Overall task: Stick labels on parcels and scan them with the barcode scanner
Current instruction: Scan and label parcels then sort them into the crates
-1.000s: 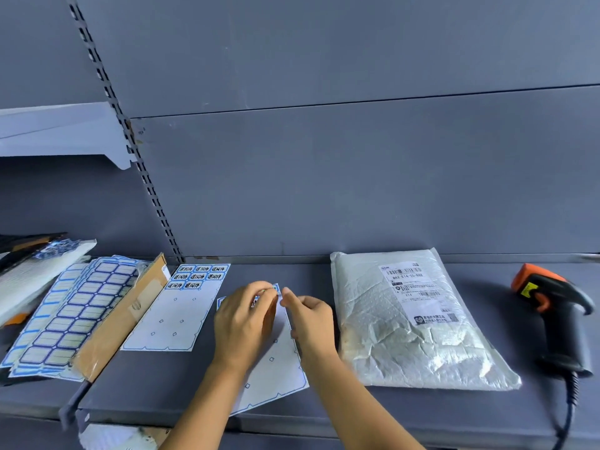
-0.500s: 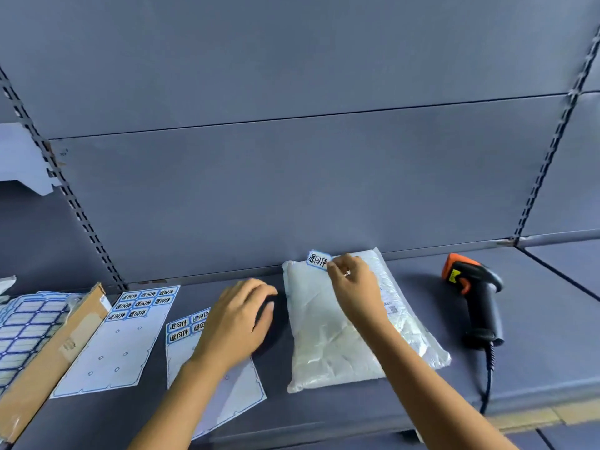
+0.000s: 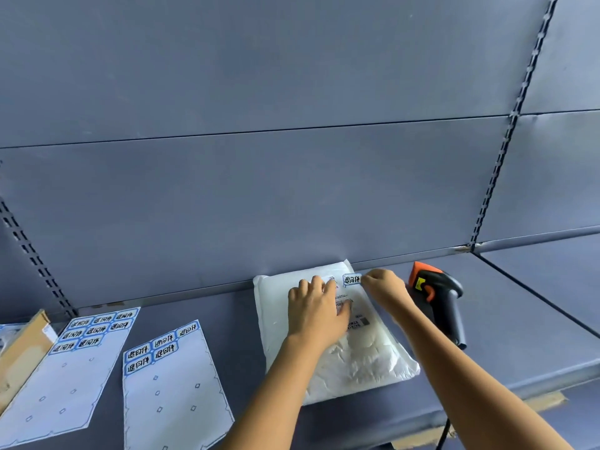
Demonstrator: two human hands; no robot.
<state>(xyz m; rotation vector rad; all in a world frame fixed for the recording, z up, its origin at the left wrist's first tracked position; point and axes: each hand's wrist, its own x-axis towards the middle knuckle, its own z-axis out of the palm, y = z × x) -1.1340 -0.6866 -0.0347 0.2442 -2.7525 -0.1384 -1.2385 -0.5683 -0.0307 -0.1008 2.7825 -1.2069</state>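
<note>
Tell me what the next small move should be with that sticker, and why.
Probably press the sticker down onto the far end of the parcel: the right hand pinches it by one edge there, and the left hand rests flat on the parcel. The scanner lies to the right, in no hand, so scanning likely comes after.

The label (image 3: 352, 280) pinched in my right hand (image 3: 384, 287) reads 退回件, black inside a blue border. The same three characters stand on every sticker on the two sheets: eight on the far sheet (image 3: 65, 384), five on the near sheet (image 3: 172, 401) (all slanted from my angle). The parcel's shipping label (image 3: 357, 321) bears print too blurred to read, as does the scanner's yellow sticker (image 3: 420, 282).
</note>
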